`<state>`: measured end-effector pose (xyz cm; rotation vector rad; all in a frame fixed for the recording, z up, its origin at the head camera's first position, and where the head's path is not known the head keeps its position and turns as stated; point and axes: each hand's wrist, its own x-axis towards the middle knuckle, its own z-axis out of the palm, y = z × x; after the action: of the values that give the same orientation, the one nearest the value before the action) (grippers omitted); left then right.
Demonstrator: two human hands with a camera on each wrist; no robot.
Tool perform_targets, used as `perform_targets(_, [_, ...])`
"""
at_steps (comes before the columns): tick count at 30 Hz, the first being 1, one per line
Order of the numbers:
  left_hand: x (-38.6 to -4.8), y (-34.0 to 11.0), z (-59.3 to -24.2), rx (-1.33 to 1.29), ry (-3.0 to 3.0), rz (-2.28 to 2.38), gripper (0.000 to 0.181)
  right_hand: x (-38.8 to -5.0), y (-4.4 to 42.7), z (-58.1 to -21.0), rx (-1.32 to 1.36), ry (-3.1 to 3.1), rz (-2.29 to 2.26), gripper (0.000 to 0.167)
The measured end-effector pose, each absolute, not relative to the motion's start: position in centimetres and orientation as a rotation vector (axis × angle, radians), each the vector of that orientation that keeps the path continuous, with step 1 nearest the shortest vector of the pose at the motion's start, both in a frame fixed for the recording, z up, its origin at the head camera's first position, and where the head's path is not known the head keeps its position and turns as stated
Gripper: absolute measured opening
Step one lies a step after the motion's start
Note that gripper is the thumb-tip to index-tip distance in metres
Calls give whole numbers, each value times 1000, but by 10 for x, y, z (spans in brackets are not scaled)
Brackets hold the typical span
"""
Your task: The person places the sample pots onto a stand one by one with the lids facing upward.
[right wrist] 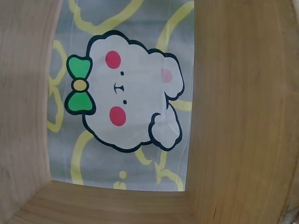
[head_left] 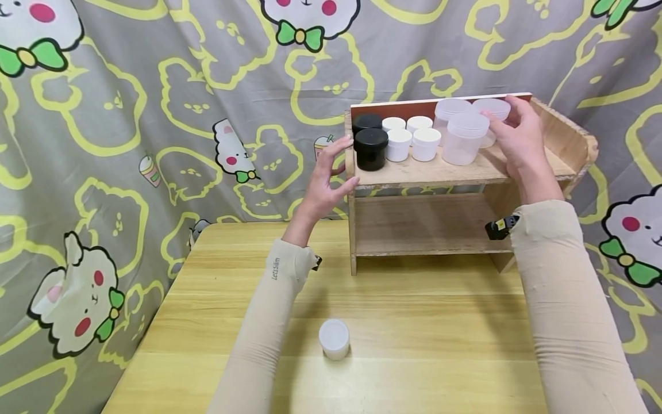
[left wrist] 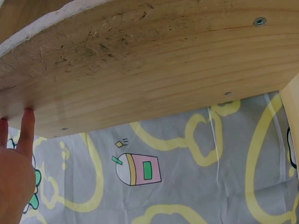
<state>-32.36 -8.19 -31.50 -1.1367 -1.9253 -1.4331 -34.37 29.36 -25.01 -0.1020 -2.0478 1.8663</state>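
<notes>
My right hand (head_left: 522, 135) holds the lidded translucent jar (head_left: 492, 108) at the back right of the shelf's top, thumb at its front and fingers along its far side. Two more translucent jars stand beside it, the front one (head_left: 465, 138) nearest the thumb. My left hand (head_left: 324, 181) is at the shelf unit's left side, fingers spread and holding nothing. In the left wrist view, fingertips (left wrist: 29, 114) touch the wooden side panel (left wrist: 140, 70). Small white jars (head_left: 426, 144) and two black jars (head_left: 371, 149) stand in two rows left of the translucent ones.
The wooden shelf unit (head_left: 419, 224) stands on a wood-grain table (head_left: 414, 345), with a raised back board and a right end panel (head_left: 564, 132). One white-lidded jar (head_left: 334, 339) stands on the table in front. A patterned grey curtain (head_left: 170, 115) hangs behind.
</notes>
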Motion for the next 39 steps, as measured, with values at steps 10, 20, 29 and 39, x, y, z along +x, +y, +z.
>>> perform_targets(10, [-323,-82,-314,-1133,-1943,-1445,64,-336,286,-248,-129,-1755,1844,56])
perform_targets(20, [-323,-83,-313,-1146,-1944,-1452,63,-313,258,-244,15,-1694,1463,41])
perform_targets(29, [-322,-84,-311,-1139,-1969,-1446,63,-273,230,-245,303,-1576,1478,40])
perform_targets(39, [-326,-88,-312,-1173,-1983,-1426,63,-247,212,-277,645,-1584,1629,45])
